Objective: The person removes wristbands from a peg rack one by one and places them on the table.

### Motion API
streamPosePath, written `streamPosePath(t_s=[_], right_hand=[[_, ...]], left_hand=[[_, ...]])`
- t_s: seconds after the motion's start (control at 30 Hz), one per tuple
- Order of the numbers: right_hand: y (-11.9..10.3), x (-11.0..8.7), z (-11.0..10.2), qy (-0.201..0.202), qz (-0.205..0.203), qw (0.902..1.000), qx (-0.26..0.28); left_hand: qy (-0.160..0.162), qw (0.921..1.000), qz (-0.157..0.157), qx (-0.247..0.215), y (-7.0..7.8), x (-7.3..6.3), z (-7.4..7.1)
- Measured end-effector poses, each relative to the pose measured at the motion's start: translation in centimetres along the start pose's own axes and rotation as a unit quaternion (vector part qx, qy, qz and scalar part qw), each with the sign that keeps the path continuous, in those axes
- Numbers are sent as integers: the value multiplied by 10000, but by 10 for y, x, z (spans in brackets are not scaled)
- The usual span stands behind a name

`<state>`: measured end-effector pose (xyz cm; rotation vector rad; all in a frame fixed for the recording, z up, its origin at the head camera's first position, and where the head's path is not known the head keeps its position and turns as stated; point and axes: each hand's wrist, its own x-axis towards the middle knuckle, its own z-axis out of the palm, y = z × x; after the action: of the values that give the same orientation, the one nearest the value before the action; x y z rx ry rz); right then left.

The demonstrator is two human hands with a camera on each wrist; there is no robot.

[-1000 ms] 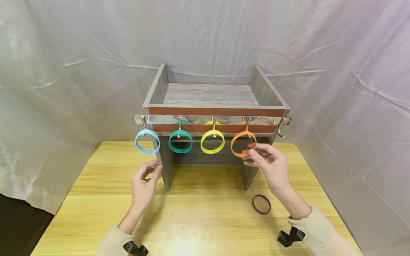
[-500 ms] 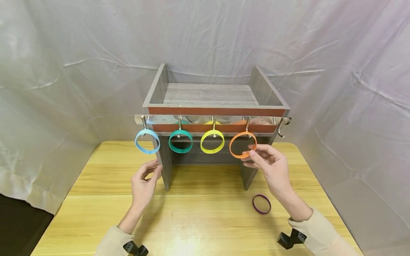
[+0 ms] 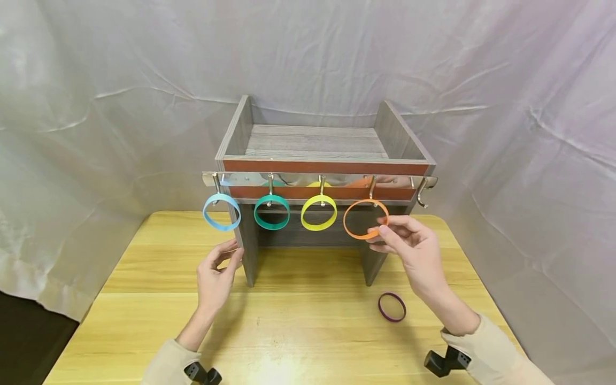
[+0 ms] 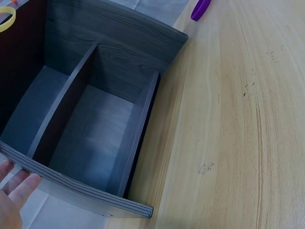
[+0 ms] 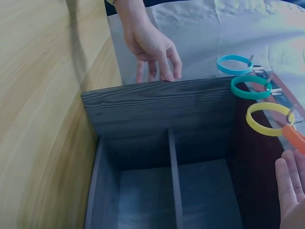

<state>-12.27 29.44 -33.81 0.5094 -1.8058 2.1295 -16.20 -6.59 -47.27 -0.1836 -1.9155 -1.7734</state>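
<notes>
Between thumb and fingers, my right hand [image 3: 416,251] pinches the lower right of an orange silicone wristband [image 3: 353,234], whose top is at the fourth hook [image 3: 372,187] of a metal rail. My left hand [image 3: 216,275] touches the front edge of the left side panel of a grey wooden shelf unit [image 3: 246,246]; its fingertips [image 4: 29,183] lie along that edge in the left wrist view. Blue [image 3: 207,218], green [image 3: 271,226] and yellow [image 3: 319,228] wristbands hang on the hooks farther left. On the table [image 3: 308,331], a purple wristband [image 3: 381,310] lies below my right hand.
The metal hook rail [image 3: 298,179] runs across the front of the shelf unit and sticks out at both ends. Its rightmost hook [image 3: 421,193] bears no band. Pale fabric [image 3: 308,53] hangs behind and on both sides of the table.
My right hand has shifted slightly right, and the orange wristband looks wider and more stretched. The left hand stays at the panel edge.
</notes>
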Motion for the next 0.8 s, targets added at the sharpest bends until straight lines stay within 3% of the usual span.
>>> streamPosePath(t_s=[0.3, 0.8], right_hand=[[-10, 2, 0, -159, -281, 9993, 162], [-22, -1, 0, -461, -197, 9987, -25]], left_hand=[[0, 10000, -40, -1, 0, 0, 0], [20, 10000, 52, -32, 0, 1, 1]])
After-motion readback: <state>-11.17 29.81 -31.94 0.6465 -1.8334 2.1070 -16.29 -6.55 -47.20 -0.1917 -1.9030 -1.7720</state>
